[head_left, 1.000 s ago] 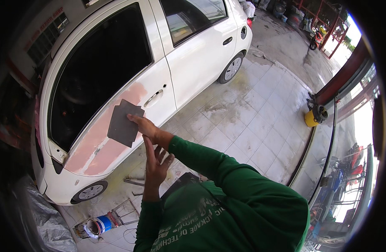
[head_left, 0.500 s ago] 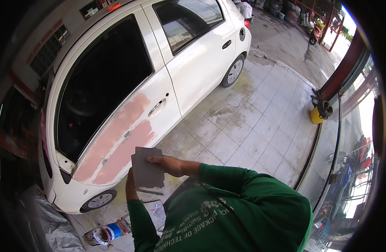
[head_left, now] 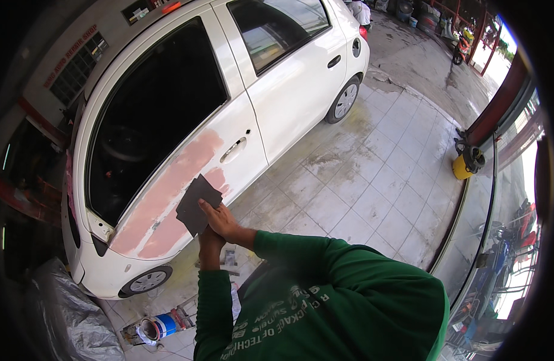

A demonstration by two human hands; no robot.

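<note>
Dark grey sheets that look like sandpaper point(head_left: 199, 201) are held up in front of the car door, tilted, with their edges overlapping unevenly. My right hand point(head_left: 221, 220) pinches their lower right part, thumb on the near face. Just below, my left hand point(head_left: 211, 239) grips the lower edge; most of its fingers are hidden behind the sheets and the right hand. Beyond them stands a white car point(head_left: 289, 108). Its front door carries smooth pink filler patches point(head_left: 162, 207) with a bare streak between them. The sheets cover part of the lower patch.
A blue and white can point(head_left: 164, 325) stands on the floor near the front wheel point(head_left: 149, 280). Silver plastic sheeting point(head_left: 78, 319) is bunched at the lower left. A yellow bucket-like container point(head_left: 462, 167) stands by the glass front on the right. Pale tiles point(head_left: 349, 204) run beside the car.
The sheets have moved up and tilted, now overlapping the pink patch in view. My left hand has come closer to my right hand. The view has shifted slightly.
</note>
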